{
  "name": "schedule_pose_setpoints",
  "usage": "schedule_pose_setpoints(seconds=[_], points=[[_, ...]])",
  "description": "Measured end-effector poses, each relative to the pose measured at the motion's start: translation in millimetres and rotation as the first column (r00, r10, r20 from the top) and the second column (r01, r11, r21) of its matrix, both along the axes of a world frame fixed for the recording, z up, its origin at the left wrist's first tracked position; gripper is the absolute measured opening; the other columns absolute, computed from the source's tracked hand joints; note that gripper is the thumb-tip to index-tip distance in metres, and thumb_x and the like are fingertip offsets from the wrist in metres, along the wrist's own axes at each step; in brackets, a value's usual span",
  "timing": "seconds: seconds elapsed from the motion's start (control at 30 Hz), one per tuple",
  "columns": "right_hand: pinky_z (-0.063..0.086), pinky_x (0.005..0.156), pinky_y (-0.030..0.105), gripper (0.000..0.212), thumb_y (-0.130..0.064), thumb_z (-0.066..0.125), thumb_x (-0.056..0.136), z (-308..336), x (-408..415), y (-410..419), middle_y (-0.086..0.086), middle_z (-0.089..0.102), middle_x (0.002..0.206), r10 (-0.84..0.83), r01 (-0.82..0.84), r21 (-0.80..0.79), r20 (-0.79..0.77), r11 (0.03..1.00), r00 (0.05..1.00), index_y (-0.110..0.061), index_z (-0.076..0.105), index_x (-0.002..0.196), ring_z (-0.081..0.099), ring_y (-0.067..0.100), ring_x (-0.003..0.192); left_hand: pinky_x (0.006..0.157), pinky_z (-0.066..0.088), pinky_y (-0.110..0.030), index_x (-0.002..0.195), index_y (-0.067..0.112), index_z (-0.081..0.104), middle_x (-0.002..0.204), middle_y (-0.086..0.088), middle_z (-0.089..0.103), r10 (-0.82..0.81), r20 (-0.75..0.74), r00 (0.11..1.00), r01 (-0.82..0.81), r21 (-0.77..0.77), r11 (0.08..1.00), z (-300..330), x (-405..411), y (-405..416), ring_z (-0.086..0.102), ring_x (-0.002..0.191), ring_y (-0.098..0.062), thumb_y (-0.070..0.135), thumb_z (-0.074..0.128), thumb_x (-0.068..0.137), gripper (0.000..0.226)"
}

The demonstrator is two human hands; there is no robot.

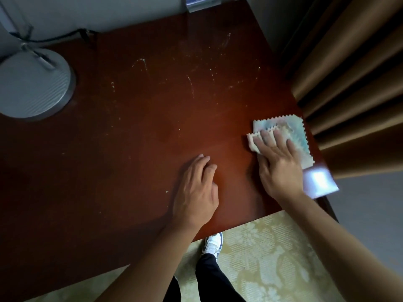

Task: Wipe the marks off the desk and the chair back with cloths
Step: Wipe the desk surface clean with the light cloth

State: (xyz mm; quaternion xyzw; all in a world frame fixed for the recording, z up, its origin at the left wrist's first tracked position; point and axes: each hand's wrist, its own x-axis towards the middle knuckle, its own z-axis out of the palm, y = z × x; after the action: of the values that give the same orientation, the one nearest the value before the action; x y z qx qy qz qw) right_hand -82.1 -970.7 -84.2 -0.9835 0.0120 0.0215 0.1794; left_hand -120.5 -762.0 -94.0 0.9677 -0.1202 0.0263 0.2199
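My right hand (278, 164) lies flat, fingers spread, pressing the cloth (290, 136) onto the worktop (130, 171) near its right edge. My left hand (197, 188) rests loosely open, empty. Pale marks (192, 83) remain farther back; the chair is out of view.

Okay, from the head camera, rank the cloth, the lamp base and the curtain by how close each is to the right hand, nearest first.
1. Cloth: directly under the right hand, pressed flat on the desk's right edge.
2. Curtain: just beyond the desk, to the right of the hand.
3. Lamp base: far across the desk, at its left rear.
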Motion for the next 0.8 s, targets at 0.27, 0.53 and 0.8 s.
schedule_pose_setpoints(seconds=[0.27,0.53,0.8], points=[[0.024,0.115,0.049,0.052,-0.012,0.050,0.089,4.0,-0.5,65.5,0.005,0.043,0.151,0.068,-0.067,-0.052,0.017,0.996,0.998,-0.016,0.050,0.141,0.026,0.031,0.146,0.108,0.042,-0.042,0.115,0.001,0.066,0.129,-0.016,0.060,-0.004,-0.003,1.000,0.004,-0.097,0.995,0.5,1.3,3.0,0.052,0.131,-0.031,0.011,0.042,0.088,0.037],[0.026,0.113,0.038,0.051,-0.032,0.035,0.096,13.1,-79.3,58.4,-0.001,0.035,0.153,0.305,-0.304,0.022,-0.065,0.952,0.950,-0.021,0.047,0.144,0.031,0.026,0.144,0.103,0.045,-0.036,0.111,0.006,0.066,0.120,-0.009,0.061,0.007,0.032,0.999,-0.002,-0.177,0.984,20.5,-8.7,61.3,0.055,0.118,-0.023,0.002,0.054,0.082,0.032],[0.022,0.116,0.050,0.062,-0.020,0.045,0.090,-4.5,-35.9,161.8,0.009,0.027,0.158,0.251,-0.251,-0.115,-0.018,0.961,0.968,-0.010,0.034,0.150,0.017,0.033,0.148,0.109,0.039,-0.041,0.121,0.009,0.061,0.133,-0.009,0.056,0.117,0.014,0.993,-0.118,0.049,0.992,7.7,-29.7,191.9,0.049,0.130,-0.026,0.010,0.051,0.089,0.034]])
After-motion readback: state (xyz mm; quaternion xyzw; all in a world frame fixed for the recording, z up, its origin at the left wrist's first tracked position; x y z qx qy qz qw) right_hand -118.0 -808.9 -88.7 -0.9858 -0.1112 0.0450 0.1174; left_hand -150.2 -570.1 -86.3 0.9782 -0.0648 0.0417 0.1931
